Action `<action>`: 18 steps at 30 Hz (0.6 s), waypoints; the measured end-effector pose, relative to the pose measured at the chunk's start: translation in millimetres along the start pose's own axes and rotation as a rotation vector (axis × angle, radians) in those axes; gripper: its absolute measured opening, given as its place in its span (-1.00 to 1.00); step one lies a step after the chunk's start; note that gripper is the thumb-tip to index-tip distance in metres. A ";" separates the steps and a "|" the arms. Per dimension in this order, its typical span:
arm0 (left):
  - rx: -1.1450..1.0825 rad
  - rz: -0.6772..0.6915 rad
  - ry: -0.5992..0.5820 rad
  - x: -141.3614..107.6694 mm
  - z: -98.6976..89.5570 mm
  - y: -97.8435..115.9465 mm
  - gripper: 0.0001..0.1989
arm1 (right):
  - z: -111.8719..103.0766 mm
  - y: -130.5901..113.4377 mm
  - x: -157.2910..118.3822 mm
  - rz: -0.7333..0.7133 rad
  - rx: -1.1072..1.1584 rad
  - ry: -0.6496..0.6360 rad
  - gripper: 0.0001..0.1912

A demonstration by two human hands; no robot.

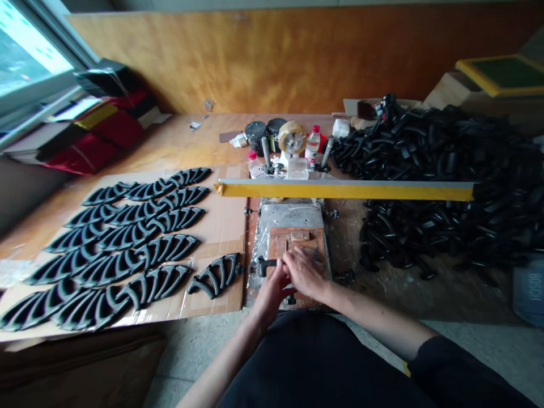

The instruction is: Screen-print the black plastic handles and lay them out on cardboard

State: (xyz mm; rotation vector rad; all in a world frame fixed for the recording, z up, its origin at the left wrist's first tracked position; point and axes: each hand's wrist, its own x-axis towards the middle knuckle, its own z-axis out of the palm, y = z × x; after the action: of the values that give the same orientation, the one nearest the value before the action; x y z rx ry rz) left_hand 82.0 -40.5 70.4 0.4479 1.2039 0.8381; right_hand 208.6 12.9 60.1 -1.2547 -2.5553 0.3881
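Wooden counter [170, 141] below the window [29, 51]: on a foil-wrapped jig [289, 218], my left hand [270, 292] closes its fingers narrowly on a black moulded plastic bar [267, 266], stiff and light-looking, easiest held by its stem. My right hand [304, 273] curves loosely just beside it.

Daylight floods in through the window [29, 51] at far left, blown out to pale glare. The workbench [178, 139] is softly lit, with a faint shadow under the right hand [304, 273]. Wide-angle distortion bends the edges, and the black plastic pile [437, 153] looks slightly blurred.
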 end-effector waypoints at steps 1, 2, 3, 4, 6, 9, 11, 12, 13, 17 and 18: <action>-0.033 0.022 0.055 -0.8 -9.6 -7.2 -0.40 | 0.4 -5.6 -0.7 -0.106 0.042 -0.010 -0.88; -0.041 0.045 0.127 -1.6 -22.9 -11.4 -0.43 | -0.7 -4.3 -1.8 -0.178 0.075 -0.019 -0.87; -0.023 0.066 0.216 -2.4 -39.8 -13.4 -0.46 | -3.9 5.0 -4.1 -0.196 0.088 -0.020 -0.86; 0.012 0.085 0.319 -3.6 -60.1 -14.3 -0.50 | -9.5 22.4 -7.9 -0.157 0.072 -0.012 -0.86; 0.109 0.111 0.535 -7.6 -106.5 -16.3 -0.57 | -26.4 77.8 -21.4 0.074 -0.050 0.018 -0.86; 0.303 0.008 0.794 -16.3 -169.7 -25.3 -0.57 | -49.9 184.8 -51.6 0.494 -0.359 -0.058 -0.84; 0.487 -0.127 0.852 -18.7 -195.7 -32.1 -0.48 | -54.1 248.1 -71.5 0.665 -0.434 -0.128 -0.71; 0.572 -0.187 0.854 -17.6 -203.7 -33.9 -0.43 | -52.9 272.5 -79.9 0.656 -0.408 -0.131 -0.70; 0.643 -0.232 0.846 -15.0 -209.1 -34.3 -0.40 | -50.5 291.1 -86.5 0.623 -0.357 -0.101 -0.71; 0.780 -0.298 0.844 -3.6 -217.4 -23.1 -0.34 | -49.3 308.2 -90.7 0.595 -0.161 0.055 -0.85; 0.810 -0.310 0.850 -3.5 -217.4 -19.6 -0.32 | -53.6 300.6 -86.0 0.595 -0.106 0.125 -0.88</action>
State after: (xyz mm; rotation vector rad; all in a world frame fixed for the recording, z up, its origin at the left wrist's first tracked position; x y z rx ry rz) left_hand -116.0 -81.9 -11.7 0.5423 2.3519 0.2077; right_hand 496.8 127.8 -6.3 -2.0041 -2.0800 0.2752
